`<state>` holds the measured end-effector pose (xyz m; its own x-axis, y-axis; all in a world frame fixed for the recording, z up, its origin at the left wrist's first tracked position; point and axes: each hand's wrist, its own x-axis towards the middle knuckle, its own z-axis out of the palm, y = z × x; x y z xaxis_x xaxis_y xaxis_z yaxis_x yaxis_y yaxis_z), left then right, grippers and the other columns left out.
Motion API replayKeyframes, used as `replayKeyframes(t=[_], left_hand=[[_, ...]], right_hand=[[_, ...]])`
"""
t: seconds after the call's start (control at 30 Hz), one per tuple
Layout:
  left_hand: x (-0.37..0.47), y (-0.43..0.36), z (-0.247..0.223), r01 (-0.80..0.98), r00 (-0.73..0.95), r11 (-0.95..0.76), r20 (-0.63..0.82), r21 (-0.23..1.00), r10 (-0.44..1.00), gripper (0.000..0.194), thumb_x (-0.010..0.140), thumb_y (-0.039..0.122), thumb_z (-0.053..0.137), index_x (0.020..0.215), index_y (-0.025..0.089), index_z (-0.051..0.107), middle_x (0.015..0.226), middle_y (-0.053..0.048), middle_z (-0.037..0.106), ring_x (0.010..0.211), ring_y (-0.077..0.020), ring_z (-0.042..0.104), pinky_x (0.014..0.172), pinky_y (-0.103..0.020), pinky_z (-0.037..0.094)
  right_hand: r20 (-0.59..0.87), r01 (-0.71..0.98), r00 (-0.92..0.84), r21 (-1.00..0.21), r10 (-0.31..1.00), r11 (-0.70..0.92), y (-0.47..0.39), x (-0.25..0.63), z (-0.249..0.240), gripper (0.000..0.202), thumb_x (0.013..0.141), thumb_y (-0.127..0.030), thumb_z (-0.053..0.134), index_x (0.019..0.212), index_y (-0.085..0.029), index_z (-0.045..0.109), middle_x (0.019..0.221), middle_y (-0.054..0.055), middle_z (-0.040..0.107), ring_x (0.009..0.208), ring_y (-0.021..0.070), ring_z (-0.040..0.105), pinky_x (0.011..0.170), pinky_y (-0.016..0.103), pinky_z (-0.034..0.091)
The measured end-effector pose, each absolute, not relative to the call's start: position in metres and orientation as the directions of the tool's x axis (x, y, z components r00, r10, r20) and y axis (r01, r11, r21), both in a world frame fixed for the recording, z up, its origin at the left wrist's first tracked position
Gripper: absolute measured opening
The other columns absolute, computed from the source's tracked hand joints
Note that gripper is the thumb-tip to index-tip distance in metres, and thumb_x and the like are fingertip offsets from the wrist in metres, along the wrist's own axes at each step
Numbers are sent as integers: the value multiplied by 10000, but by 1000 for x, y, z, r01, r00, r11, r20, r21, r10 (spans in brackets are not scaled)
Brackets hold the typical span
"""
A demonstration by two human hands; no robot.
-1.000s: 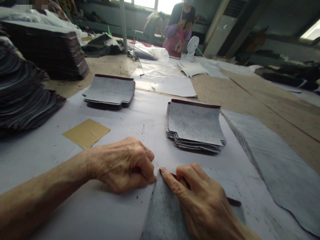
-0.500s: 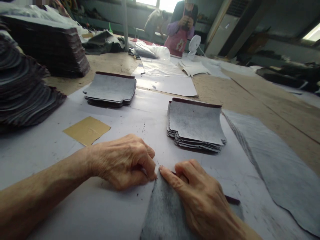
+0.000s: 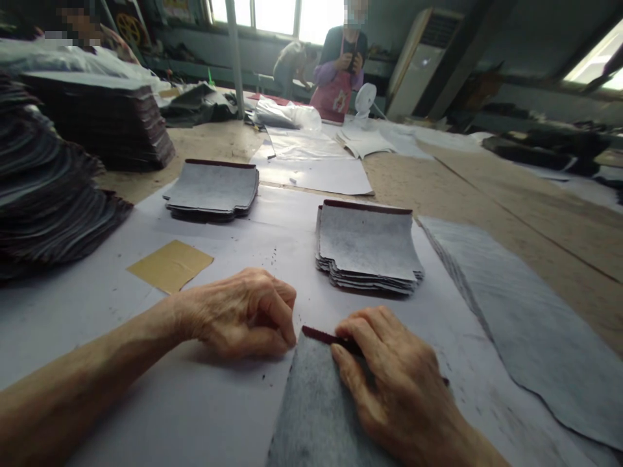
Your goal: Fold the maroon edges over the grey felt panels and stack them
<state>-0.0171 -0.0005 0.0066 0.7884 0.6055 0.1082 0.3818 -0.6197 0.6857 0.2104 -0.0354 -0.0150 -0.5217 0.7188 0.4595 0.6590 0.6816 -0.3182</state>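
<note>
A grey sheet of backed material (image 3: 316, 402) with a dark maroon folded edge (image 3: 318, 335) lies on white paper in front of me. My right hand (image 3: 389, 370) rests over that edge, thumb on the grey face and curled fingers at the maroon fold. Beside the sheet's upper left corner, my left hand (image 3: 243, 314) is closed in a pinch, its knuckles on the paper. What its fingertips hold, if anything, is hidden. Beyond the hands sit two stacks of similar maroon-edged pieces, a right stack (image 3: 370, 246) and a left stack (image 3: 211, 188).
A tan card square (image 3: 170, 266) lies left of centre. Tall piles of dark sheets (image 3: 48, 188) stand at the left. Layered grey sheets (image 3: 525, 318) spread along the right. Across the table stands a person in a pink apron (image 3: 335, 84).
My right thumb and fingers have drawn back from the sheet's left corner along the fold, baring more maroon edge. My left hand has shifted slightly left, off the corner. The view has tilted up.
</note>
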Motion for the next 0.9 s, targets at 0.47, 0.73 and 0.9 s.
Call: replayKeyframes(t=[0.47, 0.73, 0.9], left_hand=[[21, -13, -15, 448, 699, -801, 403, 397, 591, 227, 858, 211, 373, 724, 166, 550, 682, -32, 535, 642, -136, 496, 604, -278, 356], [-2, -5, -4, 545, 621, -748, 417, 379, 664, 190, 895, 221, 360, 759, 172, 484, 695, -5, 502, 662, -119, 495, 645, -241, 382], [-9, 1, -2, 569, 600, -703, 368, 427, 710, 239, 912, 265, 347, 748, 173, 495, 679, 7, 506, 620, -99, 492, 594, -226, 357]], right_hand=[[556, 584, -571, -242, 603, 775, -23, 218, -37, 119, 826, -117, 410, 804, -169, 515, 689, 18, 512, 621, 122, 510, 532, 221, 355], [257, 702, -499, -440, 828, 560, -19, 239, 2, 237, 827, -113, 500, 596, -165, 504, 661, -20, 552, 602, 85, 532, 548, 175, 361], [237, 682, -423, -553, 874, 480, -17, 251, 17, 218, 807, -109, 509, 602, -171, 548, 655, -23, 569, 622, 97, 538, 562, 187, 371]])
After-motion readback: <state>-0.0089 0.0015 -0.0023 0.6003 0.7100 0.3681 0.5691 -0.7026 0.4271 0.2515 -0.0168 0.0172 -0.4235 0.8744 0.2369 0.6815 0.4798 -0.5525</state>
